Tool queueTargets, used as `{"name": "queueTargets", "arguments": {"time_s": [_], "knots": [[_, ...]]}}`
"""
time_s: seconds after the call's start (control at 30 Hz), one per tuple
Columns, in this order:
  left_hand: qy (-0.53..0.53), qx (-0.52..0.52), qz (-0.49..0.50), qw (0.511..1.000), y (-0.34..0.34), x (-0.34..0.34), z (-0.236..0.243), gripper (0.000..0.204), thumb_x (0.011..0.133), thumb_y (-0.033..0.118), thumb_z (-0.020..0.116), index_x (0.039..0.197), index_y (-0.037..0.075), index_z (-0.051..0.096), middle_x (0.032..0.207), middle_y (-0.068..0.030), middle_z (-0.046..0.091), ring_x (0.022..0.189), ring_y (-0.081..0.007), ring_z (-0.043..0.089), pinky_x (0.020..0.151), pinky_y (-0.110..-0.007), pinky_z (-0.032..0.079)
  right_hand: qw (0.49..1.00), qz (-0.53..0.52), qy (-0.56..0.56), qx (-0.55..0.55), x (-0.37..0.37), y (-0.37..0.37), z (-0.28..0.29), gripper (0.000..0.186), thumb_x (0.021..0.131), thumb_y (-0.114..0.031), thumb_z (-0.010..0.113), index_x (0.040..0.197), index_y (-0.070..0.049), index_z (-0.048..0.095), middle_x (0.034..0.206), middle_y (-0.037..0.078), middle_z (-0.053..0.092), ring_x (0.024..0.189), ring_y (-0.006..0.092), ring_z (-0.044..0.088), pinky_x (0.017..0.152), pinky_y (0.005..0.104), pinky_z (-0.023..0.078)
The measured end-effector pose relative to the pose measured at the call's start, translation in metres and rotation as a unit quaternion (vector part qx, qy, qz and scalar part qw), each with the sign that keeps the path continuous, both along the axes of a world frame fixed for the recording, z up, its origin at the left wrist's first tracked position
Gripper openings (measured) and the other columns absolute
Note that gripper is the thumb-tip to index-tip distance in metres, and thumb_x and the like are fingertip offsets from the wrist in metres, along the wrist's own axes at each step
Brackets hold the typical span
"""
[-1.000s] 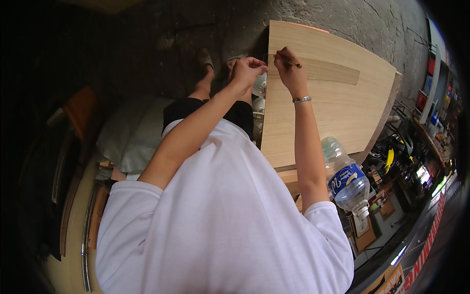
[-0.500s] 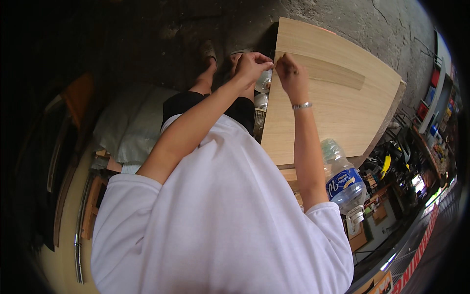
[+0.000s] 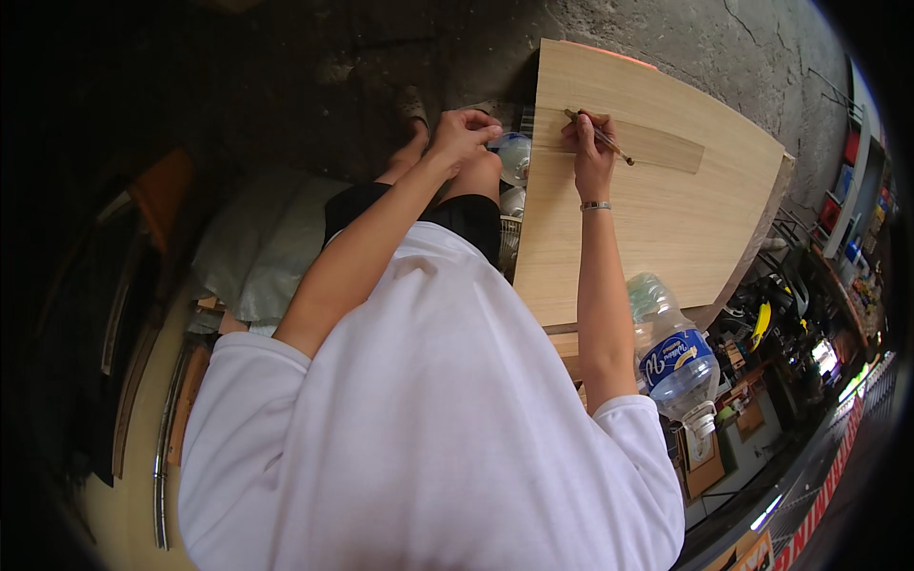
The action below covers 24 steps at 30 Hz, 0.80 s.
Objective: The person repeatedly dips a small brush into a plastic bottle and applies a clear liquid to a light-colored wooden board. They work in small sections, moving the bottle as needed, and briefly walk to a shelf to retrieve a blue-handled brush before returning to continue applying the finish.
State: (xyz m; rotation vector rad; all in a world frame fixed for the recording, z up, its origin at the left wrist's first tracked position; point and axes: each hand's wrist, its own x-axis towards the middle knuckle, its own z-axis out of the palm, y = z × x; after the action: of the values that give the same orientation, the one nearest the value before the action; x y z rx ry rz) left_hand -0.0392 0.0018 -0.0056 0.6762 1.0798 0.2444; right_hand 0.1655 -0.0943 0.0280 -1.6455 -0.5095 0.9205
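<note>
My right hand (image 3: pixel 588 157) rests on a large pale wooden board (image 3: pixel 666 238) and grips a thin brown pencil-like tool (image 3: pixel 600 136), its tip at the left end of a narrow wooden strip (image 3: pixel 657 146) lying on the board. A metal bracelet is on that wrist. My left hand (image 3: pixel 465 130) hovers just left of the board's edge, above my knee, with its fingers curled in; I see nothing in it. A round clear object (image 3: pixel 515 158) lies between the two hands, below the board's edge.
A clear plastic water bottle (image 3: pixel 676 360) with a blue label stands by my right elbow. Cluttered shelves and tools (image 3: pixel 809 314) fill the right side. Grey concrete floor (image 3: pixel 724 48) lies beyond the board. A pale cushion (image 3: pixel 252 252) is at my left.
My right hand has moved right, from the board's edge onto the strip, with the tool now laid flat. My left hand has drawn a little away from the board.
</note>
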Motion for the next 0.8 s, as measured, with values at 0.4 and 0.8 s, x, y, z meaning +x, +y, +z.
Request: {"name": "queueTargets", "arguments": {"time_s": [0.4, 0.8], "knots": [[0.097, 0.127, -0.028, 0.987, -0.018, 0.034, 0.007, 0.019, 0.075, 0.008, 0.081, 0.088, -0.003, 0.073, 0.084, -0.0086, 0.072, 0.076, -0.0137, 0.065, 0.071, -0.026, 0.051, 0.99, 0.04, -0.121, -0.054, -0.008, 0.011, 0.015, 0.011, 0.097, -0.012, 0.058, 0.097, -0.001, 0.058, 0.078, 0.006, 0.067, 0.068, 0.0114, 0.064, 0.06, 0.0245, 0.05], [0.096, 0.159, -0.02, 0.982, -0.03, 0.043, -0.008, 0.02, 0.074, 0.011, 0.083, 0.087, -0.002, 0.074, 0.079, -0.0041, 0.07, 0.073, -0.0095, 0.061, 0.066, -0.025, 0.049, 0.92, 0.216, -0.314, -0.097, -0.014, 0.036, 0.03, 0.011, 0.089, -0.008, 0.065, 0.086, -0.002, 0.056, 0.069, 0.012, 0.062, 0.06, 0.0234, 0.062, 0.057, 0.0297, 0.047]]}}
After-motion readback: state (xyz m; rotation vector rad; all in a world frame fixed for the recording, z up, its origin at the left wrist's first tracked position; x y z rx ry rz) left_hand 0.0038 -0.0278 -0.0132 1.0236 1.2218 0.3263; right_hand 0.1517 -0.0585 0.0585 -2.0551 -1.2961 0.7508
